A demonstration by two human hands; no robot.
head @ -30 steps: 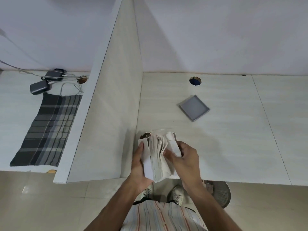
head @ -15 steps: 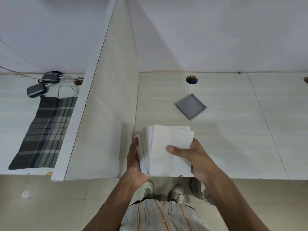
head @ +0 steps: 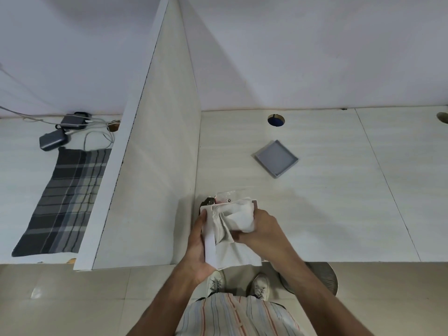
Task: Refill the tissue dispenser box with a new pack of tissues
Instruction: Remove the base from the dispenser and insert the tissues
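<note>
I hold a thick stack of white tissues [head: 232, 248] upright over the desk's front edge. My left hand [head: 197, 246] clasps its left side, thumb on the white edge. My right hand [head: 263, 232] grips the top sheets, which are bunched and folded over toward the right. Behind the stack lies a crumpled clear plastic wrapper [head: 224, 196] with printing on it, next to a small dark object [head: 208, 201]. A flat grey square lid or tray [head: 276, 161] lies farther back on the desk. The dispenser box itself I cannot make out.
A white partition [head: 155, 151] stands just left of my hands. Beyond it lie a plaid cloth [head: 65, 202], chargers and cables [head: 63, 132]. A cable hole [head: 276, 120] is at the desk's back. A round stool [head: 322, 277] stands below at right.
The flat top sheet my right hand covered half a second ago is now bunched and pulled rightward. The wrapper behind the stack shows again. The stack sits slightly lower in view.
</note>
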